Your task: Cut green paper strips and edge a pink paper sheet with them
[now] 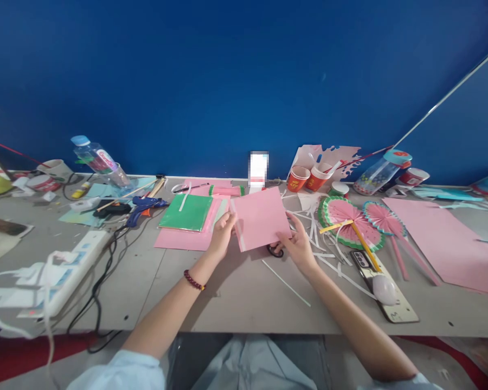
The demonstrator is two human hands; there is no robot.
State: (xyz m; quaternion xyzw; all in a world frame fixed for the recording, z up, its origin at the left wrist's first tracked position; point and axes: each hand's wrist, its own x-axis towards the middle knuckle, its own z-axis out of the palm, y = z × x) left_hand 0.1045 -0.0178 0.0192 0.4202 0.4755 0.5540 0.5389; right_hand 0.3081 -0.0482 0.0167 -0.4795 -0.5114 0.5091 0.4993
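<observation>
You held the pink sheet (260, 219) up between your hands, above the bench (236, 309): your left hand (223, 235) pinched its left side, beside a pale strip, and your right hand (301, 245) gripped its lower right corner. Neither was nearer; both touched it. It looked almost square, tilted, with no clear long axis. Behind it, a dark loop (275, 256), perhaps a scissors handle, was partly hidden; the upright screen (258, 168) was pixelated.
</observation>
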